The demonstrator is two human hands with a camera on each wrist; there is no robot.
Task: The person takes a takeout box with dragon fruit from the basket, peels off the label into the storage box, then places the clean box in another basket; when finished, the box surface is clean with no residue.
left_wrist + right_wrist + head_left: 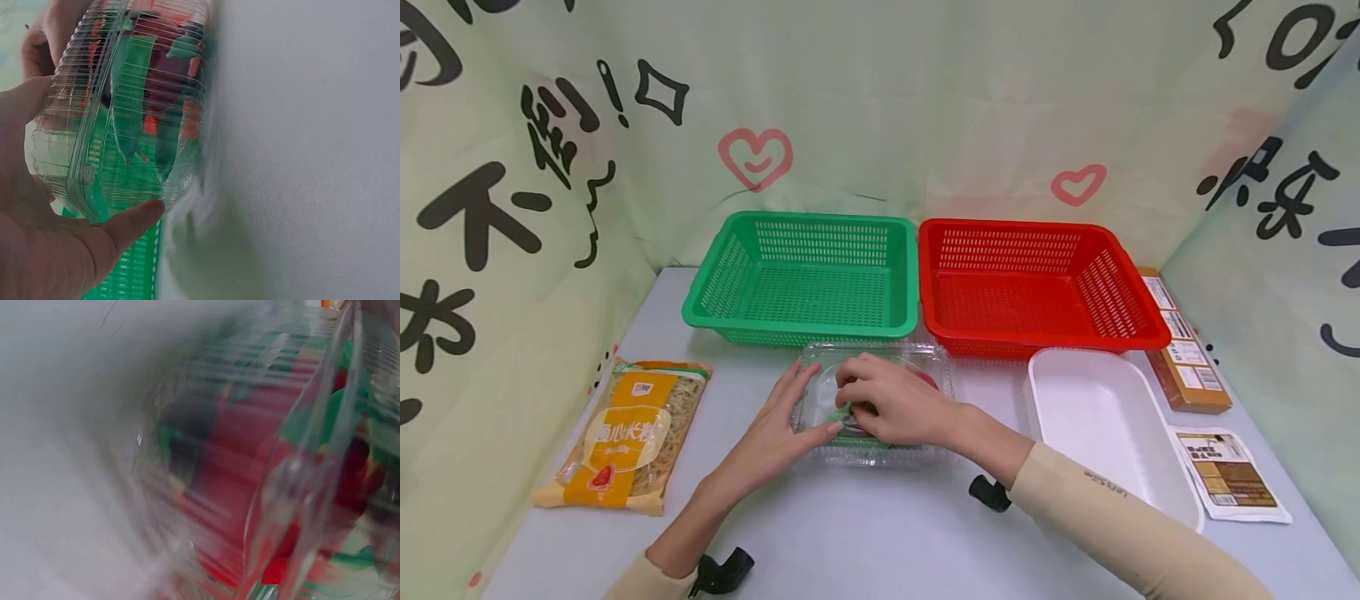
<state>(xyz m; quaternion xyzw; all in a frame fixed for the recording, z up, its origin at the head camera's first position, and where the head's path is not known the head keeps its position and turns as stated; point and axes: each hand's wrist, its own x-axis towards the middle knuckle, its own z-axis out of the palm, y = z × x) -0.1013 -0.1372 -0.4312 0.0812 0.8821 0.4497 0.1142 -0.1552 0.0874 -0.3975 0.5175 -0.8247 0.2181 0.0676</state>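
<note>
A clear plastic clamshell box [932,367] sits on the table in front of the baskets. Through its ribbed wall [128,100] show green, dark red and bright red contents whose kind I cannot tell. My left hand [786,421] spreads along the box's left side, fingers fairly straight and thumb at the front; in the left wrist view its thumb [134,225] touches the box's lower corner. My right hand [891,400] is over the top of the box with its fingers bent. Its fingertips are partly hidden, so whether they pinch anything is unclear. The right wrist view is blurred.
A green basket [730,317] and a red basket [1150,333] stand behind the box. To the right are a white tray [1097,417], a brown carton [1195,375] and a white-and-brown packet [1232,475]. A yellow-labelled bag [625,437] lies at the left.
</note>
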